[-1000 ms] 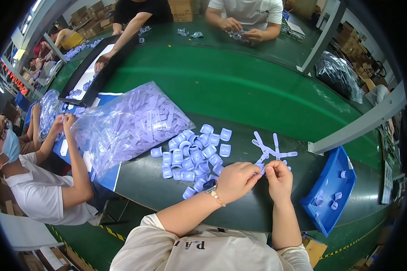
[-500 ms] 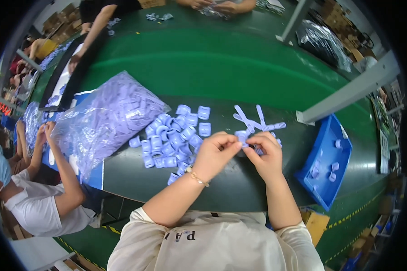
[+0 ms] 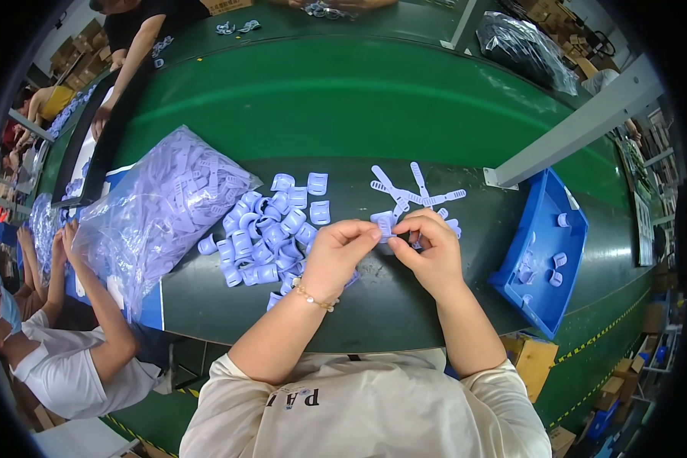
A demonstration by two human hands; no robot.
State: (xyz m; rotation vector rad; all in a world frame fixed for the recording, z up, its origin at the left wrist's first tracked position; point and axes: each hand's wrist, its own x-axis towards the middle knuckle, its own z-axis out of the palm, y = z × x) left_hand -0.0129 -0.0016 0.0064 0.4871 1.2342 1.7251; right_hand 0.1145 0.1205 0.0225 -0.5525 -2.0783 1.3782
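Both hands meet over the dark tabletop (image 3: 404, 305), left hand (image 3: 340, 252) and right hand (image 3: 433, 252) pinching one small lilac plastic clip (image 3: 384, 224) between fingertips, equally near, the clip pile (image 3: 263, 237) lying leftward

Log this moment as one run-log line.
left hand: pinching lilac clip | right hand: on same clip | clip pile: left | blue tray: right

I am seeing one blue tray (image 3: 543, 229), one clear bag (image 3: 156, 206) of lilac parts, and two hands working.
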